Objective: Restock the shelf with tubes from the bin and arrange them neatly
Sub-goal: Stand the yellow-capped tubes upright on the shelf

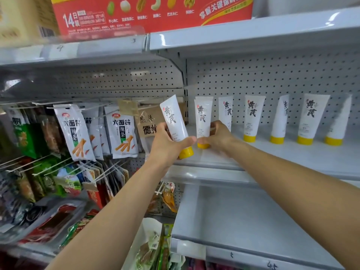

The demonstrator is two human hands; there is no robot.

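Left hand (167, 141): closed around the lower body of a white tube (174, 118), thumb across the front, just above its yellow cap. Tube is off the shelf, cap down, top leaning left; likely held ready as the next one to set down.

Right hand (216, 136): fingers wrapped around the base of the standing tube (202, 117) at the left end of the row, thumb near its yellow cap. Grip reads as steadying or squaring it, probably so the label faces front. A second tube stands directly behind it, edges just visible.

Hands, relation: thumbs nearly touching at the shelf's left end.

Row on shelf (292, 152): further tubes stand cap-down to the right, spaced apart, labels mostly forward; one at (280, 117) is turned partly sideways, and the far right one is blurred.

Free space: bare shelf in front of the row and at the left corner, where the held tube would plausibly go.

Bin: not in view.

Surroundings: hanging snack packets (120, 133) on pegs to the left; a red carton (152, 14) on the shelf above; lower shelf bare.

Task progress (judgement): well under way, alignment not yet finished.
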